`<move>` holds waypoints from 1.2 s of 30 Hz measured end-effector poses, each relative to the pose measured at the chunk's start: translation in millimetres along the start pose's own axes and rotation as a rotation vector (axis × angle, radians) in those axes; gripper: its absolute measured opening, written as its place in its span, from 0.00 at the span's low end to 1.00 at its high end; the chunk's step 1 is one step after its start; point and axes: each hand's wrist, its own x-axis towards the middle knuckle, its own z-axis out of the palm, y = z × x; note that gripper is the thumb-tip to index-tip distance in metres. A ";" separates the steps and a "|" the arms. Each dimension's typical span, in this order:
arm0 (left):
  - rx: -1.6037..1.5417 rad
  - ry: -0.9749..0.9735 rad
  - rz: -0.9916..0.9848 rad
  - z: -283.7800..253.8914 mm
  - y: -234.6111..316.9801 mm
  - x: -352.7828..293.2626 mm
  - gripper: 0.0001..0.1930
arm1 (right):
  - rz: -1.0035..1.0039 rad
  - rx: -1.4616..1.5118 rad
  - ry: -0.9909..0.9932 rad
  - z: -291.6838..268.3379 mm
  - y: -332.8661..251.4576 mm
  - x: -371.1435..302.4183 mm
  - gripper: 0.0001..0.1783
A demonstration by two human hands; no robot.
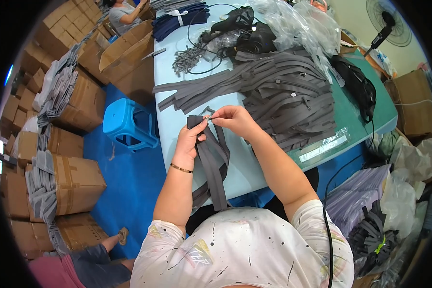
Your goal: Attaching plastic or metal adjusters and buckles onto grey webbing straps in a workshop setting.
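Both my hands meet above the near left part of the table. My left hand (191, 140) is closed around a dark grey zipper tape (211, 170), which hangs in a loop over the table edge toward my lap. With thumb and fingertips together, my right hand (235, 121) pinches at the upper end of the tape. A small grey metal piece (208, 111), perhaps a zipper slider, shows at those fingertips; its details are too small to tell. Right beyond my hands lies a big heap of dark grey zipper tapes (288, 96).
Small grey metal parts (186, 61) are piled beyond the heap, near a black cable. A black bag (354, 86) lies at the table's right. A blue stool (129, 122) and cardboard boxes (79, 182) stand at left. Other people are at far left and lower left.
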 end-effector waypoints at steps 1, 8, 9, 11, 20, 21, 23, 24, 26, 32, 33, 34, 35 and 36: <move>0.001 0.000 -0.002 1.6 0.4 -0.9 0.10 | 0.001 0.001 0.002 -0.8 -0.9 -0.7 0.06; 0.202 -0.006 0.109 6.2 -0.5 -4.1 0.08 | 0.051 -0.128 -0.037 -4.2 -10.7 -4.8 0.06; 0.230 -0.007 0.122 7.0 -0.5 -4.2 0.07 | 0.045 -0.129 -0.040 -5.0 -10.3 -5.0 0.05; 0.277 -0.004 0.139 7.8 -0.3 -4.3 0.07 | 0.040 -0.139 -0.047 -6.6 -9.7 -4.5 0.05; 0.512 -0.006 0.229 8.5 -2.0 -5.5 0.07 | 0.021 -0.216 -0.069 -9.9 -5.5 -0.7 0.07; 0.526 0.000 0.243 8.0 -1.7 -5.7 0.07 | 0.016 -0.198 -0.076 -9.4 -5.5 -0.5 0.08; 0.506 0.014 0.245 11.4 -1.6 -6.1 0.07 | -0.030 -0.198 -0.069 -10.6 -0.6 -0.2 0.09; 0.489 0.027 0.241 12.8 -1.5 -6.7 0.07 | -0.073 -0.193 -0.060 -10.8 1.6 -0.5 0.10; 0.461 0.023 0.244 10.6 -1.9 -7.5 0.07 | -0.084 -0.171 -0.058 -7.0 -2.5 -2.7 0.11; 0.390 0.009 0.240 10.3 0.3 -8.3 0.08 | -0.145 -0.097 -0.042 -1.4 -2.3 -1.8 0.13; 0.379 -0.003 0.239 9.6 0.3 -8.0 0.08 | -0.147 -0.054 -0.039 -0.7 -1.4 -1.0 0.13; 0.374 0.000 0.241 10.3 0.9 -8.5 0.08 | -0.145 -0.058 -0.043 -1.5 -1.8 -0.7 0.13; 0.371 0.003 0.236 12.1 2.0 -9.7 0.09 | -0.139 -0.079 -0.068 -3.3 -2.3 -0.7 0.13; 0.369 0.006 0.231 13.1 2.5 -10.2 0.09 | -0.133 -0.100 -0.092 -4.2 -2.7 -0.5 0.13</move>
